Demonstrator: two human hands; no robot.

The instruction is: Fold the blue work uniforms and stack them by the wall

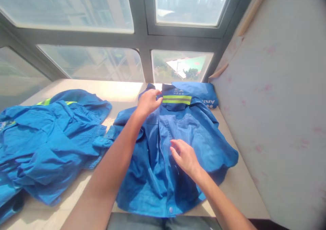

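A blue work jacket point(193, 135) lies front side up on the pale surface, collar toward the window. It has a yellow-green and grey reflective strip point(177, 99) across one chest side and a zip down its front. My left hand point(149, 101) is at the upper front of the jacket, beside the strip's inner end. Its fingers are bent, with a gap between thumb and forefinger. Lower down, my right hand point(184, 156) is over the jacket front right of the zip, fingers loosely curved and thumb apart. Whether it touches the cloth I cannot tell.
More blue garments point(51, 145) with yellow-green strips lie crumpled at the left. A folded blue item point(211, 94) with white lettering is behind the jacket's collar. Grey-framed windows point(142, 40) rise at the back, and a flower-patterned wall point(280, 87) borders the right side.
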